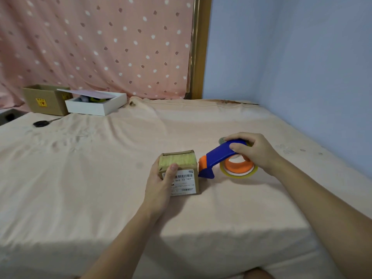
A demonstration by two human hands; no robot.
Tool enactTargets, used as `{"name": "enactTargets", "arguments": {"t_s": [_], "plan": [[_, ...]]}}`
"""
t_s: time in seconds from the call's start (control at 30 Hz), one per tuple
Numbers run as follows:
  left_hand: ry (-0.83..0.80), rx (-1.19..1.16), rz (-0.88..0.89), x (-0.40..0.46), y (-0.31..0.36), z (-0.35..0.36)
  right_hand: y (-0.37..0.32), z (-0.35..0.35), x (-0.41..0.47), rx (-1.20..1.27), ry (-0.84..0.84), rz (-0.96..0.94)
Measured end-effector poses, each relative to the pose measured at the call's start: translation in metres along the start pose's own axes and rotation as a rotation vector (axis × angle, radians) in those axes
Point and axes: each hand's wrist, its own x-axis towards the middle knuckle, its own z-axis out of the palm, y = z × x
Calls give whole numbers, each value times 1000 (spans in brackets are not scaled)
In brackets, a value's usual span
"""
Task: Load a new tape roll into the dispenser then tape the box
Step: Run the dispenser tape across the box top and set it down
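Observation:
A small brown cardboard box with a white barcode label stands on the peach sheet, its top covered with shiny yellowish tape. My left hand grips the box's left side, thumb on the front face. A blue and orange tape dispenser lies just right of the box, its orange nose touching the box's right edge. A clear tape roll sits on the dispenser's orange hub. My right hand is closed over the dispenser's blue handle.
The work lies on a bed covered with a peach sheet. At the back left stand an open brown carton and a white box with a loose lid. Black-handled scissors lie near them. A blue wall borders the right.

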Motion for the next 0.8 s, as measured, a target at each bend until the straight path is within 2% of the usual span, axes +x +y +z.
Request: {"name": "enactTargets", "arguments": {"t_s": [0.3,0.4,0.47,0.6,0.67,0.8], "plan": [[5,1,3,-2,2,1,20,-32,-13,288,281,119],[24,3,0,-1,1,1,22,-20,-11,444,348,246],[31,-1,3,-2,0,0,25,-8,-9,601,318,401],[52,-5,-7,-2,-2,-3,36,13,-5,801,67,592],[51,-2,1,-2,-3,-4,40,23,-5,888,59,676],[51,-1,0,-2,-4,-7,41,30,-7,756,82,705]]}}
